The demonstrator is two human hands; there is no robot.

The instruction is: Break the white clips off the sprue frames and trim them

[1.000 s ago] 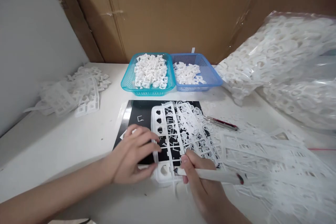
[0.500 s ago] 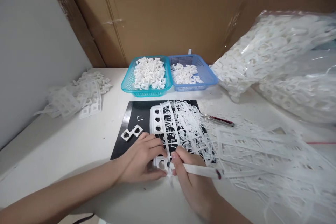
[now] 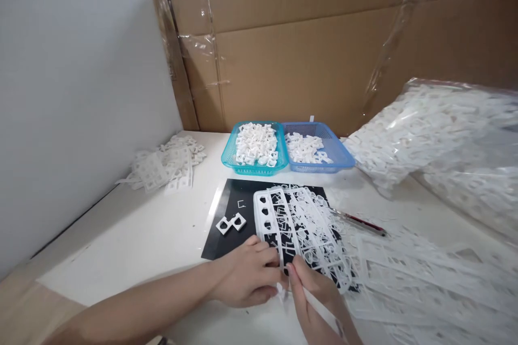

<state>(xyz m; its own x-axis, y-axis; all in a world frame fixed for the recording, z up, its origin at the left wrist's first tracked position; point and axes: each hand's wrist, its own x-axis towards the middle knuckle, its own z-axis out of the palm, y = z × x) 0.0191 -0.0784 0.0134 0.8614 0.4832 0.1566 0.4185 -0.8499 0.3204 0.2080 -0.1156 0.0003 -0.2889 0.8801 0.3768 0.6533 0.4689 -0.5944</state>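
Note:
My left hand (image 3: 253, 272) is closed on the near end of a white plastic frame (image 3: 261, 215) with a row of holes. Its fingers are curled and hide that end. A slim white-handled tool (image 3: 321, 308) is gripped in my right hand (image 3: 313, 294), close beside the left fingertips; its tip is hidden. The frame lies on a black mat (image 3: 218, 245). Left of it sit two white square pieces with round holes (image 3: 230, 223), touching at a corner, and a small thin white offcut (image 3: 242, 204).
A teal basket (image 3: 229, 159) and a blue basket (image 3: 342, 159) at the back hold white pieces. Cut frames and scraps (image 3: 421, 275) cover the right side, near a slim red tool (image 3: 362, 222). Stacked frames (image 3: 157, 167) lie left; bulging clear bags (image 3: 441, 124) stand right.
The view has shifted, so everything sits lower and further right. My right hand has tilted the tool, its handle end now pointing more toward me. Both hands have stayed close together at the frame.

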